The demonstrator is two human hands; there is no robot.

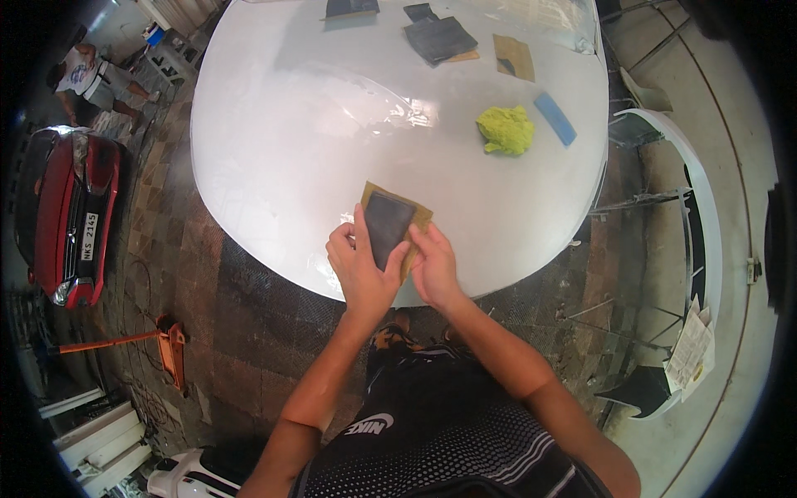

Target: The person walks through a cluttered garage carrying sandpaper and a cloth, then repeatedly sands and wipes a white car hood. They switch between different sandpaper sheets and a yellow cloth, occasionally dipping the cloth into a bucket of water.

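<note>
Over the near edge of a white car hood, both hands hold a sheet of sandpaper with a dark grey face and brown backing. My left hand grips its left and lower side, with the index finger along the left edge and the thumb on the dark face. My right hand pinches the brown right edge. Some fingers are hidden behind the sheet. Farther right on the hood lie a crumpled yellow-green cloth and a flat blue block.
Dark sandpaper sheets and a brown piece lie at the hood's far side. A red car, a person and an orange floor jack are to the left. A white bumper stands at the right.
</note>
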